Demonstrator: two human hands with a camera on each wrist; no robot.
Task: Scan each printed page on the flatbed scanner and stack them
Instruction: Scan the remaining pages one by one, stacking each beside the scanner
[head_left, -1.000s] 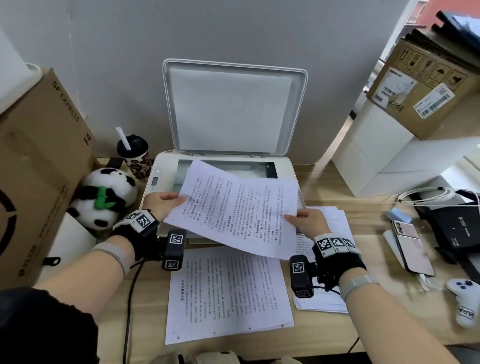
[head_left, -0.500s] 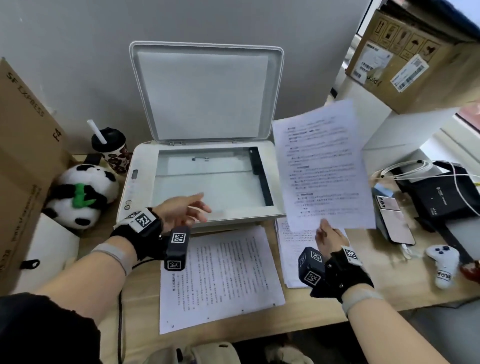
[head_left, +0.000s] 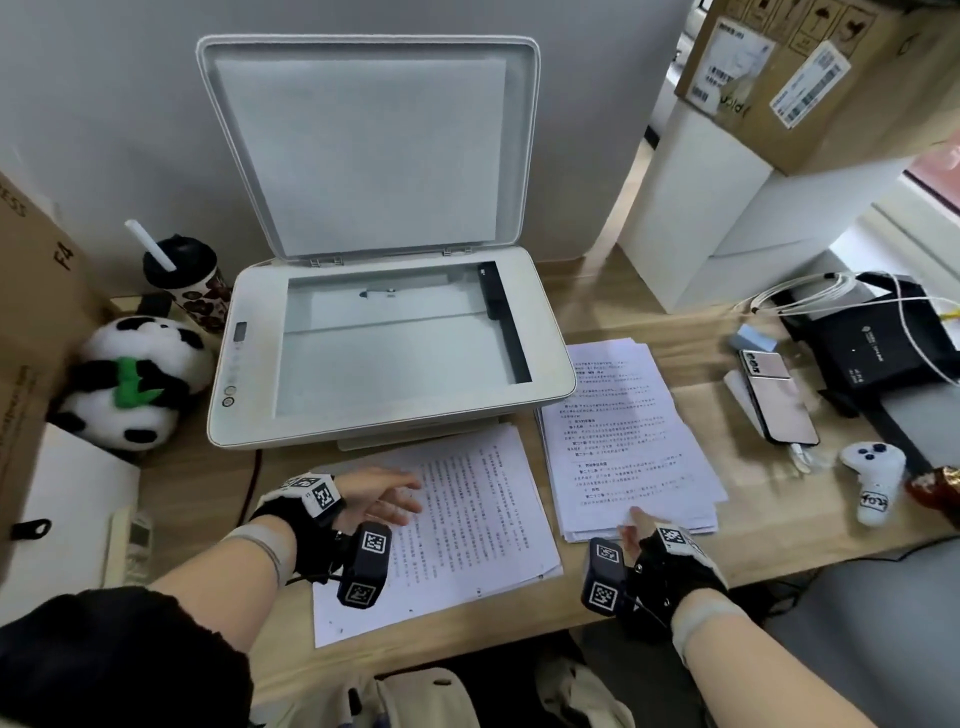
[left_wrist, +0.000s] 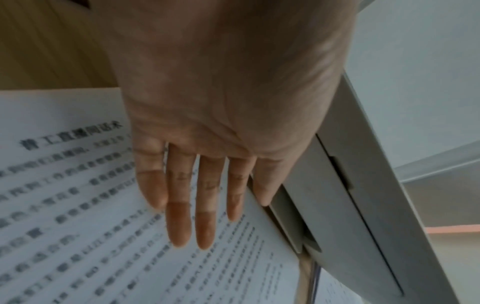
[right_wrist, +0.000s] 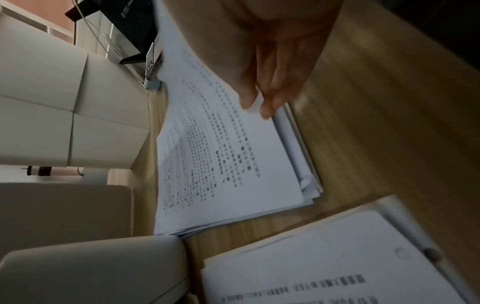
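Half a second ago the right hand held one printed page up in the air beside the scanner. Now that page lies flat on top of the pile of printed white paper pages on the right. The left hand was up by the scanner glass and is now lower, over the single white printed page in front of the scanner.

The left grip is open with straight fingers, holding nothing. The white flatbed scanner sits at the back of the wooden surface with its lid up and bare glass.

The right pile lies with its long side running away from the person, tipped a little left. Its sheets are a bit uneven, covered in small black lines of text. The right fingers touch its near edge; whether they pinch it I cannot tell.
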